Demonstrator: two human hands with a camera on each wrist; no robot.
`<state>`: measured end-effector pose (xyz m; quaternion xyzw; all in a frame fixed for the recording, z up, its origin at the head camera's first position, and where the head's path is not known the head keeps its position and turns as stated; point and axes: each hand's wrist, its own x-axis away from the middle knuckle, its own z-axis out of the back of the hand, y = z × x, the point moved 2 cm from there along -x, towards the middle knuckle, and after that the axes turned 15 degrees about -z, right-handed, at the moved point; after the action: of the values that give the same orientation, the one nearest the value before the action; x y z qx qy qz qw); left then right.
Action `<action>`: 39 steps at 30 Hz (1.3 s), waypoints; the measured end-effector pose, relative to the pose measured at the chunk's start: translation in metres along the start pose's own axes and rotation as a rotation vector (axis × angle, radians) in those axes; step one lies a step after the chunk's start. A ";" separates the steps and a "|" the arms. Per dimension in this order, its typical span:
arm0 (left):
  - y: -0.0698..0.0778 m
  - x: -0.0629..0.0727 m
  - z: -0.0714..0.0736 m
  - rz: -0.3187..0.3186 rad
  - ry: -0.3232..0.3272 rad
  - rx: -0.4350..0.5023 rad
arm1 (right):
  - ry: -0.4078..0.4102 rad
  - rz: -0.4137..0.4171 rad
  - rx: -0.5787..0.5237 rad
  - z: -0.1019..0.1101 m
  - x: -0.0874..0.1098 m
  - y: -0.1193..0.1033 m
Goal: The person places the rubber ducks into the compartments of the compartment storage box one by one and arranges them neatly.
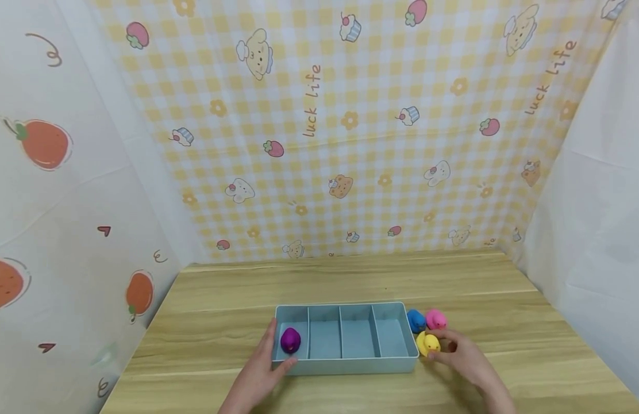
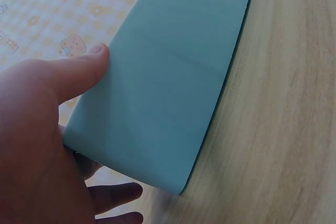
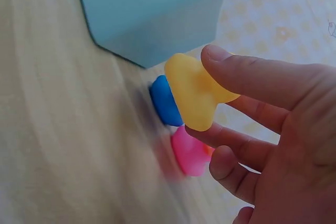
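Observation:
A grey-blue box (image 1: pixel 350 366) with a row of compartments lies on the table. In its leftmost compartment sits a purple toy duck (image 1: pixel 291 340). My left hand (image 1: pixel 257 368) holds the box's left end, thumb at the front rim and fingers along the end wall; the left wrist view shows the thumb on the box's edge (image 2: pixel 152 87). Just off the right end, my right hand (image 1: pixel 469 359) pinches a yellow toy duck (image 1: pixel 428 344) between thumb and fingers, also seen as the yellow duck (image 3: pixel 191 90) in the right wrist view. Behind it are a blue duck (image 1: pixel 416 321) and a pink duck (image 1: pixel 436 319).
The wooden table (image 1: pixel 195 322) reaches back to a yellow checked cloth (image 1: pixel 350 218). White cloths hang at the left (image 1: pixel 92 201) and right (image 1: pixel 593 230) sides. The blue duck stands close to the box's right end wall.

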<state>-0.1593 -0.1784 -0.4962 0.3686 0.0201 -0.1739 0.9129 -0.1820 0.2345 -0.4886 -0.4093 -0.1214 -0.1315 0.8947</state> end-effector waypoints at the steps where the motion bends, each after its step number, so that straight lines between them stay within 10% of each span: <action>1: 0.000 0.000 0.000 0.002 -0.001 0.000 | 0.005 0.005 -0.001 0.002 0.000 -0.001; 39: 0.003 0.007 0.003 -0.037 0.013 0.004 | 0.047 0.116 -0.097 0.000 0.003 -0.071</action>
<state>-0.1518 -0.1806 -0.4936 0.3709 0.0325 -0.1886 0.9087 -0.2030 0.1895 -0.4381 -0.4553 -0.0699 -0.0949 0.8825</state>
